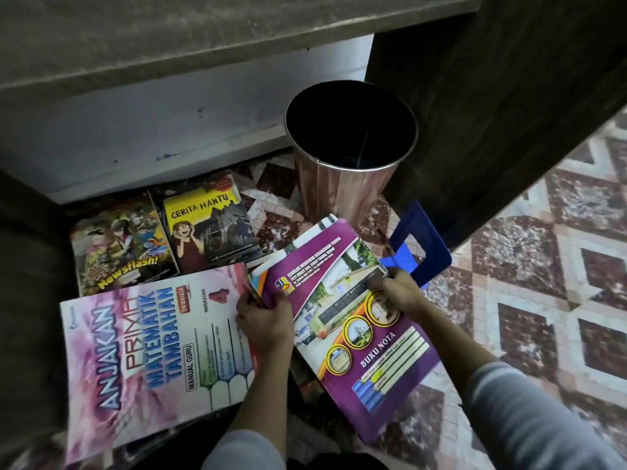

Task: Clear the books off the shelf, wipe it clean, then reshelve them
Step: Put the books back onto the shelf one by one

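Observation:
Several books lie on the tiled floor under a desk. A purple notebook marked BUKU NOTA (342, 320) is tilted between my hands, on top of other thin books. My left hand (266, 318) grips its left edge together with those beneath. My right hand (397, 293) pinches its right edge. A pink maths book (146, 354) lies flat to the left. Behind it are a comic with "Newsflash!" (118, 249) and a yellow book titled CERITA HANTU (207, 225). A blue bookend (420, 245) sits just beyond my right hand.
A metal bin (349, 164) stands behind the books, beside a dark wooden desk panel (492, 113). The desk top (169, 35) overhangs above. Patterned floor tiles (543, 283) spread to the right.

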The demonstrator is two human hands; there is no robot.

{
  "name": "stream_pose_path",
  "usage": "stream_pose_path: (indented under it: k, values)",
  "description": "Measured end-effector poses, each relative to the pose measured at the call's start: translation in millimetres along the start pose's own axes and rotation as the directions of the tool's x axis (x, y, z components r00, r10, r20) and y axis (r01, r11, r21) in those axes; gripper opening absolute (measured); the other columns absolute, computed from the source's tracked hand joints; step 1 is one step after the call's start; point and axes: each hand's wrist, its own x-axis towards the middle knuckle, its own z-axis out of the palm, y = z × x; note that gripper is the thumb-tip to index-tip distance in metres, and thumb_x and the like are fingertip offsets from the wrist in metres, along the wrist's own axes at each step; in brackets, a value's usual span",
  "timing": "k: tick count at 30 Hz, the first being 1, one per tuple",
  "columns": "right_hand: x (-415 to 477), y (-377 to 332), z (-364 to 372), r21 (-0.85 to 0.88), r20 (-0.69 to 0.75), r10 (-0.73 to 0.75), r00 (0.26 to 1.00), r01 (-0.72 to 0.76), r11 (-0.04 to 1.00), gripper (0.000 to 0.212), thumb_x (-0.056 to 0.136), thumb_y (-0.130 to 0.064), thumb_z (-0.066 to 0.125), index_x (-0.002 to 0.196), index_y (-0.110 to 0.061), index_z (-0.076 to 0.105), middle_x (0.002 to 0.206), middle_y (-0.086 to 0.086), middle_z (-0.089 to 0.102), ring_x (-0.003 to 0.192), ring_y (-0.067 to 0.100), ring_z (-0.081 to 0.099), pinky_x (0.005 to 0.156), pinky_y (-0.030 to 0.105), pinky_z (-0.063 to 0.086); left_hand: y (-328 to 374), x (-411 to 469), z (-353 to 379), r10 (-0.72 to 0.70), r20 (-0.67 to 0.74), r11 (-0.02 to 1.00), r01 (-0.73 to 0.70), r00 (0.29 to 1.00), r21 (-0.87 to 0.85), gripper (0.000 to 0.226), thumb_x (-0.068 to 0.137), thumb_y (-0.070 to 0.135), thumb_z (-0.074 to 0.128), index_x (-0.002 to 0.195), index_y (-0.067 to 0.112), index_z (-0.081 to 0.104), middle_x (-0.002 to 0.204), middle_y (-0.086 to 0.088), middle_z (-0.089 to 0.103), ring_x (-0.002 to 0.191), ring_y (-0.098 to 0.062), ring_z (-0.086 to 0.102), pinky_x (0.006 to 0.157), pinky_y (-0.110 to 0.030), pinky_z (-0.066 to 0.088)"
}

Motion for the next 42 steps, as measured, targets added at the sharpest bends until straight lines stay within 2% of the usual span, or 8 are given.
stream_pose_path:
  k: [6, 11, 16, 21, 26, 31, 35, 42]
  values:
    - [-22, -7, -1, -0.021, -0.098, -0.078, 0.992, 0.076, 0.997, 0.04, 0.089, -0.047, 0.045, 0.11, -0.013, 0.048, 0.111, 0.013, 0.057, 0.1, 0.033, 0.054, 0.09, 0.044, 0.044, 13, 0, 2, 0.105, 0.068, 0.99, -0.098, 0.992, -0.099, 0.049, 0.092, 0.029, 0.057, 0.134, 0.006, 0.043, 0.126, -0.017, 0.058, 0.115, -0.033, 0.055, 0.092, -0.035, 0.043]
    - [-56, -15, -4, -0.043, -0.242, -0.173, 0.955, 0.167, 0.985, 0.04, 0.092, -0.048, 0.038, 0.111, -0.015, 0.045, 0.096, 0.01, 0.061, 0.086, 0.029, 0.057, 0.081, 0.039, 0.046, 44, -11, -4, 0.194, 0.064, 0.963, -0.177, 0.979, -0.203, 0.047, 0.095, 0.023, 0.052, 0.137, 0.007, 0.037, 0.122, -0.01, 0.056, 0.106, -0.025, 0.057, 0.082, -0.03, 0.042]
    - [-110, -57, -17, -0.052, -0.553, -0.272, 0.787, 0.293, 0.955, 0.046, 0.074, -0.054, 0.033, 0.096, -0.017, 0.05, 0.068, -0.003, 0.053, 0.073, 0.024, 0.053, 0.063, 0.033, 0.032, 89, -30, -28, 0.294, 0.03, 0.903, -0.267, 0.955, -0.337, 0.035, 0.096, 0.025, 0.05, 0.127, 0.009, 0.042, 0.104, -0.001, 0.057, 0.1, -0.022, 0.053, 0.087, -0.033, 0.04]
    - [-161, -111, -35, 0.014, -0.694, -0.297, 0.656, 0.425, 0.905, 0.042, 0.069, -0.053, 0.039, 0.095, -0.023, 0.054, 0.065, -0.009, 0.049, 0.071, 0.019, 0.045, 0.065, 0.03, 0.028, 144, -54, -73, 0.46, 0.035, 0.771, -0.38, 0.887, -0.511, 0.018, 0.097, 0.019, 0.05, 0.111, 0.023, 0.039, 0.094, 0.012, 0.054, 0.1, -0.02, 0.056, 0.089, -0.034, 0.044]
    - [-218, -166, -42, 0.065, -0.706, -0.395, 0.587, 0.609, 0.79, 0.036, 0.068, -0.053, 0.043, 0.087, -0.025, 0.053, 0.067, -0.01, 0.056, 0.072, 0.016, 0.054, 0.065, 0.029, 0.031, 198, -79, -140, 0.555, -0.072, 0.647, -0.485, 0.829, -0.588, 0.023, 0.097, 0.023, 0.049, 0.119, 0.018, 0.04, 0.096, 0.004, 0.058, 0.08, -0.013, 0.06, 0.07, -0.027, 0.048]
    - [-277, -222, -56, 0.127, -0.624, -0.505, 0.597, 0.715, 0.687, 0.036, 0.062, -0.053, 0.047, 0.08, -0.022, 0.056, 0.072, -0.009, 0.06, 0.076, 0.016, 0.057, 0.068, 0.031, 0.035, 239, -92, -207, 0.585, -0.128, 0.552, -0.509, 0.801, -0.66, 0.022, 0.096, 0.029, 0.052, 0.112, 0.022, 0.04, 0.099, 0.003, 0.061, 0.088, -0.019, 0.064, 0.082, -0.036, 0.052]
    - [-316, -263, -58, 0.154, -0.539, -0.616, 0.575, 0.786, 0.598, 0.038, 0.062, -0.054, 0.05, 0.08, -0.022, 0.058, 0.075, -0.01, 0.064, 0.079, 0.01, 0.059, 0.07, 0.033, 0.039, 266, -103, -259, 0.586, -0.172, 0.479, -0.51, 0.792, -0.715, 0.024, 0.097, 0.028, 0.051, 0.115, 0.018, 0.039, 0.1, 0.001, 0.06, 0.079, -0.01, 0.063, 0.067, -0.029, 0.053]
    - [-337, -303, -34, 0.294, -0.57, -0.587, 0.575, 0.81, 0.507, 0.039, 0.059, -0.054, 0.055, 0.078, -0.02, 0.06, 0.073, -0.009, 0.065, 0.077, 0.011, 0.06, 0.067, 0.032, 0.04, 294, -105, -320, 0.649, -0.172, 0.417, -0.535, 0.741, -0.734, 0.033, 0.094, 0.028, 0.057, 0.123, 0.017, 0.049, 0.109, -0.006, 0.066, 0.091, -0.019, 0.067, 0.083, -0.042, 0.055]
